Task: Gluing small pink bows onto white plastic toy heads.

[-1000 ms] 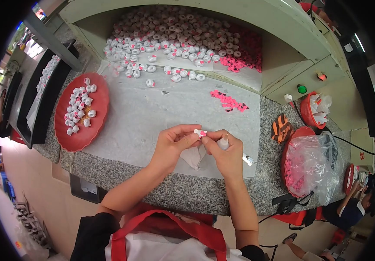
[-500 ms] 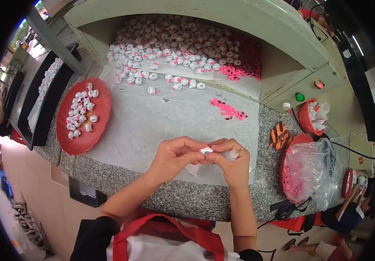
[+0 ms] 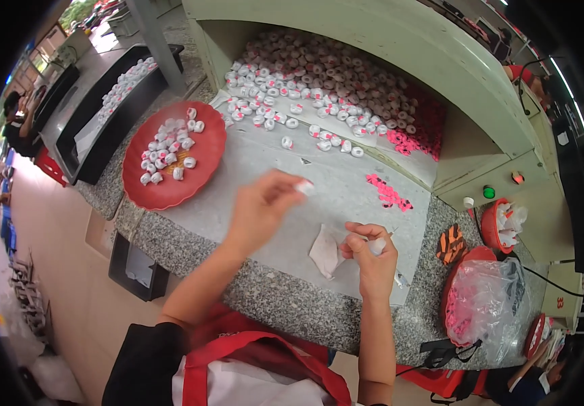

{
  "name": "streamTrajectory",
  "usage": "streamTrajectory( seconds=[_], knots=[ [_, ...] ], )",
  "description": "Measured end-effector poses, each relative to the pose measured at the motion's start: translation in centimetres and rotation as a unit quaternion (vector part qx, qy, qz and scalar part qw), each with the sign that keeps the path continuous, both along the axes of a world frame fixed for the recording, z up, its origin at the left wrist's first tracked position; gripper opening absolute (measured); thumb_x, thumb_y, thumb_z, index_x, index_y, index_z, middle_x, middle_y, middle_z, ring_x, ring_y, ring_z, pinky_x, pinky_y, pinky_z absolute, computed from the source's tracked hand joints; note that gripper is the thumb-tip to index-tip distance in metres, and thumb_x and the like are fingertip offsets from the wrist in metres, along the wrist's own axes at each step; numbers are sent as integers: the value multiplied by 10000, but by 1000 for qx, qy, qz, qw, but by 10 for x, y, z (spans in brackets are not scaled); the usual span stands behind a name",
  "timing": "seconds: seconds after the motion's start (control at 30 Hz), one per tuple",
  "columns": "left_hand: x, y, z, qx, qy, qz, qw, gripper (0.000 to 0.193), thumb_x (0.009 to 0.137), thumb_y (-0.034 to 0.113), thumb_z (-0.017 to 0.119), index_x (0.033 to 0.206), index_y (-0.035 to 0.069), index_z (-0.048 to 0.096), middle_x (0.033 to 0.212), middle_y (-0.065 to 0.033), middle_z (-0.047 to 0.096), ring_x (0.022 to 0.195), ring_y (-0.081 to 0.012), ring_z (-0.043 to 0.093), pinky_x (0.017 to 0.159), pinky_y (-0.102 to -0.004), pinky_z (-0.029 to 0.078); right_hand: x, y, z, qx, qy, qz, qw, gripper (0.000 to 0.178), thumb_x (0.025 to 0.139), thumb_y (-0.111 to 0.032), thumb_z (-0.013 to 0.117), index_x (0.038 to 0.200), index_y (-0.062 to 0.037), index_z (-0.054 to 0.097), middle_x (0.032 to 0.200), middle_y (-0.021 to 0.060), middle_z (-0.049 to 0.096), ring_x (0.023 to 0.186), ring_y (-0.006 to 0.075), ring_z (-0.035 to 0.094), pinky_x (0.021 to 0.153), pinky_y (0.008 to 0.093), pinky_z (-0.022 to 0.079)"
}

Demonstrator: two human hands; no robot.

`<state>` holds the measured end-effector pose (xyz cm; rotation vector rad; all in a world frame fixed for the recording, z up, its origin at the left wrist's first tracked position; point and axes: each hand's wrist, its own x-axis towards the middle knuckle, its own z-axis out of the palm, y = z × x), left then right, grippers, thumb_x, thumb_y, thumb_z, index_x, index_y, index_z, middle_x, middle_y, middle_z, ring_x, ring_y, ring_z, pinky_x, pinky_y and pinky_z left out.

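Observation:
My left hand (image 3: 259,208), slightly blurred, is raised over the pale sheet (image 3: 272,159) and pinches a small white wrapped piece with a pink edge (image 3: 303,188). My right hand (image 3: 373,262) is lower and to the right, its fingers curled round a small white rounded object (image 3: 377,245), mostly hidden in the grip. Beside its fingertips a limp whitish scrap (image 3: 326,252) lies on the sheet. Farther off, small pink pieces with dark spots (image 3: 389,192) form a strip. Several white-and-pink wrapped pieces (image 3: 324,139) lie toward the shelf.
A red scalloped plate (image 3: 136,183) with white pieces stands at the left. Under the green-grey shelf housing (image 3: 346,34) many white pieces are heaped, with pink ones at their right. A plastic bag (image 3: 485,291) covers a red dish at the right, near a red basket (image 3: 489,227).
My hands were together at the white piece; now they are apart. The left has moved up and away with it, uncovering the whitish scrap. The whole view has shifted and tilted.

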<state>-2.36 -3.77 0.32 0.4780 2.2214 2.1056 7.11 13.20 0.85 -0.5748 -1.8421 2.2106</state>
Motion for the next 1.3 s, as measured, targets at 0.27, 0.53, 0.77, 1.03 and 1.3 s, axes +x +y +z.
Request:
streamTrajectory(
  seconds=[0.27, 0.53, 0.77, 1.03, 1.3],
  knots=[
    [-79, -27, -2, -381, 303, 206, 849, 201, 692, 74, 627, 892, 71, 611, 856, -125, 544, 805, -266, 560, 637, -375, 469, 4, 1, -17, 72, 20, 38, 996, 290, 717, 69, 533, 954, -41, 409, 852, 40, 447, 736, 157, 562, 661, 261, 464],
    [-46, 16, -1, -60, -96, -67, 991, 292, 728, 58, 633, 1012, 43, 563, 911, -99, 576, 755, -186, 570, 641, -313, 482, 11, 10, 14, 32, 61, -71, 995, 281, 751, 27, 550, 1017, 11, 459, 820, 101, 568, 639, 114, 528, 583, 228, 459],
    [20, 36, 25, 274, -341, -208, 875, 393, 775, -26, 561, 1157, 4, 477, 1037, -99, 538, 901, -197, 570, 792, -297, 496, 27, 5, 31, 142, 150, -175, 963, 246, 743, -73, 554, 967, 24, 522, 755, 45, 540, 643, 80, 504, 585, 199, 413],
    [35, 39, 10, 111, 7, -111, 987, 341, 696, -140, 587, 1012, -48, 500, 1020, -121, 488, 929, -189, 558, 803, -290, 499, 44, -5, 34, 366, 185, -91, 908, 219, 717, -89, 576, 897, 29, 537, 858, 98, 565, 778, 150, 537, 702, 252, 433],
    [38, 39, 10, 99, -14, -95, 990, 324, 688, -139, 591, 979, -32, 496, 1000, -102, 467, 913, -174, 554, 802, -290, 501, 34, -4, 32, 414, 251, -71, 872, 224, 668, 3, 614, 875, 31, 533, 727, 132, 612, 588, 200, 609, 519, 254, 474]
  ],
)
